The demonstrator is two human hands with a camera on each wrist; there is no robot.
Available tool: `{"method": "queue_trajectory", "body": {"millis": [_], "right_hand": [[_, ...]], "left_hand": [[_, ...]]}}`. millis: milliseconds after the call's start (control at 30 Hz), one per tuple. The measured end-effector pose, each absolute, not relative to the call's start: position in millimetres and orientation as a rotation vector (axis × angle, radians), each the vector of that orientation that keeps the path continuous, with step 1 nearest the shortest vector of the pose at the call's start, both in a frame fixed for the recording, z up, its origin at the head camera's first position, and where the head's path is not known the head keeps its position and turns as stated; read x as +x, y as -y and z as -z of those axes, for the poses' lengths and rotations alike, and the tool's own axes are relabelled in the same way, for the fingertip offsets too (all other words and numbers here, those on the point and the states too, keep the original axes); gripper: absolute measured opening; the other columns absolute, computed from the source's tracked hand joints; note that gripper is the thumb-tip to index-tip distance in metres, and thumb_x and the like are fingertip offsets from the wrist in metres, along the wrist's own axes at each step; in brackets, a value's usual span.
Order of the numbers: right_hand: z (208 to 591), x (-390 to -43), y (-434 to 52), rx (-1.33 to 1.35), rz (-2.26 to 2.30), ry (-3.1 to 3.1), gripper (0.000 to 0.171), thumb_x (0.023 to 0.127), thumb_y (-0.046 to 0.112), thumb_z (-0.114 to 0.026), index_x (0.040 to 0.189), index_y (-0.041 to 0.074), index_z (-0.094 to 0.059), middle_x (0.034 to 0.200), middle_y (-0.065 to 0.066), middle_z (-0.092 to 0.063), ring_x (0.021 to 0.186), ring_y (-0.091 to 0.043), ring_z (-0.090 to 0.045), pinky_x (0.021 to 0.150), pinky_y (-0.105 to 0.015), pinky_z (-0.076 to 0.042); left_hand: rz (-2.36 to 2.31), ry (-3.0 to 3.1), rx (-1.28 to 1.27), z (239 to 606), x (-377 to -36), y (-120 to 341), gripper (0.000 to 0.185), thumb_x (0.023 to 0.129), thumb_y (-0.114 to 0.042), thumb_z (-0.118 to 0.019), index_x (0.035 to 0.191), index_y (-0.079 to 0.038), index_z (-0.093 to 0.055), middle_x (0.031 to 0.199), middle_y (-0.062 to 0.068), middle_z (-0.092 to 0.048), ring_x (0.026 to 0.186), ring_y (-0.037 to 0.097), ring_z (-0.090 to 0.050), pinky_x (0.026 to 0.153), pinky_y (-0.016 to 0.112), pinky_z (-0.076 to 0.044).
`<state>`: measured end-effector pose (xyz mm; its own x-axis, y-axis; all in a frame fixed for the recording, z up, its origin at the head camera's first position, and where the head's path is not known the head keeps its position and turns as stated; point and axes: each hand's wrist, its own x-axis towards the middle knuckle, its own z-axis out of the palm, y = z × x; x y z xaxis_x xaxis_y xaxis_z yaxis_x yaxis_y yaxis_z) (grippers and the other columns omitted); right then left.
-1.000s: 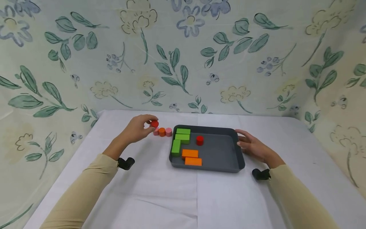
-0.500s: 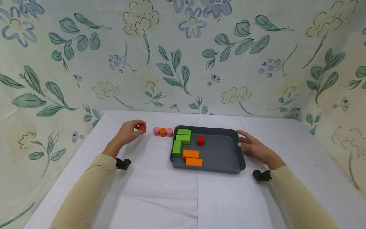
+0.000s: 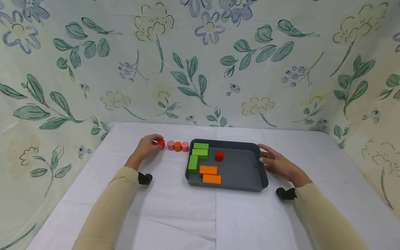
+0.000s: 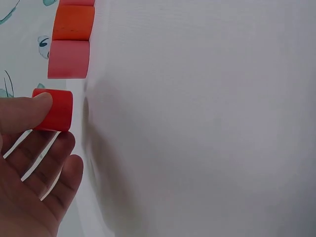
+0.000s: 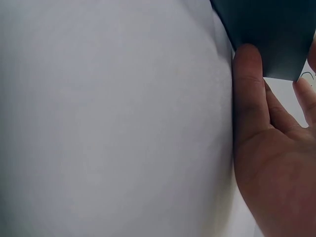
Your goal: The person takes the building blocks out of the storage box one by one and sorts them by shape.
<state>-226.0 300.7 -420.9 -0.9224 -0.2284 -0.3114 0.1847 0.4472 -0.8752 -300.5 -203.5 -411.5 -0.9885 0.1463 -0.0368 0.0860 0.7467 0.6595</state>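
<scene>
My left hand (image 3: pixel 149 146) pinches a red cylinder block (image 3: pixel 160 143) between thumb and fingers, at the left end of a short row. In the left wrist view the thumb lies across this red block (image 4: pixel 58 111), a small gap from the nearest pink cylinder (image 4: pixel 69 59). The row runs pink, orange cylinder (image 3: pixel 177 146), then a second pink cylinder (image 3: pixel 185 146) beside the grey tray (image 3: pixel 240 166). At the tray's right end rests my right hand (image 3: pixel 279 163). Seen from the right wrist, the extended fingers of that hand (image 5: pixel 276 133) touch the tray's outer wall (image 5: pixel 276 44).
Inside the tray, several green blocks (image 3: pixel 200 153) line the left side. Two orange blocks (image 3: pixel 208 170) lie near its front, and another red cylinder (image 3: pixel 219 156) stands toward the back. A white cloth (image 3: pixel 175 215) covers the table, and a floral curtain (image 3: pixel 200 62) hangs behind.
My left hand first drew back to the left with the red cylinder from above the row. It has since come down and rightward, level with the row. The right hand stays at the tray.
</scene>
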Motion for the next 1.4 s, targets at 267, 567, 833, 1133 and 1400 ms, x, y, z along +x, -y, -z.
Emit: {"method": "queue_trajectory", "body": {"millis": [267,567,833,1133,1400], "right_hand": [[419.9,-227.9,-301.2,-0.047,1.465,-2.312,0.077,0.102,0.02,-0.052,0.161,0.025,-0.002,0.165,-0.026,-0.003,0.15,-0.051,-0.015,0.118,-0.066,-0.02],[419.9,-230.0,-303.5,-0.052,1.474,-2.3,0.078,0.101,0.02,-0.052,0.161,0.025,-0.002,0.165,-0.026,-0.002,0.15,-0.052,-0.014,0.118,-0.067,-0.018],[421.4,-228.6,-303.4,-0.07,1.474,-2.302,0.077,0.102,0.021,-0.052,0.161,0.024,-0.003,0.165,-0.026,-0.003,0.15,-0.051,-0.015,0.119,-0.067,-0.019],[421.6,-230.0,-304.5,-0.081,1.456,-2.319,0.078,0.102,0.022,-0.052,0.161,0.025,-0.002,0.165,-0.026,-0.003,0.15,-0.052,-0.015,0.118,-0.067,-0.02],[421.7,-228.6,-303.1,-0.065,1.472,-2.318,0.077,0.101,0.02,-0.052,0.161,0.025,-0.004,0.165,-0.026,-0.004,0.15,-0.051,-0.016,0.118,-0.066,-0.02]], "left_hand": [[-1.083,-2.845,0.147,412.0,-301.0,200.8,0.042,0.095,-0.015,-0.061,0.136,-0.007,-0.057,0.136,0.019,-0.058,0.12,0.037,-0.056,0.103,0.047,-0.05],[-1.138,-2.831,0.119,414.1,-302.9,199.2,0.043,0.095,-0.014,-0.061,0.137,-0.006,-0.056,0.137,0.021,-0.057,0.12,0.037,-0.057,0.105,0.047,-0.05],[-1.128,-2.797,0.058,419.2,-307.0,196.4,0.044,0.096,-0.015,-0.059,0.139,-0.009,-0.055,0.14,0.02,-0.055,0.124,0.037,-0.053,0.107,0.047,-0.049],[-1.11,-2.766,0.057,419.5,-307.6,195.9,0.044,0.096,-0.015,-0.059,0.14,-0.011,-0.055,0.141,0.019,-0.055,0.124,0.036,-0.052,0.108,0.048,-0.047],[-1.104,-2.757,0.051,418.6,-306.4,194.5,0.044,0.096,-0.016,-0.059,0.14,-0.011,-0.055,0.142,0.017,-0.054,0.125,0.036,-0.052,0.108,0.048,-0.047]]}}
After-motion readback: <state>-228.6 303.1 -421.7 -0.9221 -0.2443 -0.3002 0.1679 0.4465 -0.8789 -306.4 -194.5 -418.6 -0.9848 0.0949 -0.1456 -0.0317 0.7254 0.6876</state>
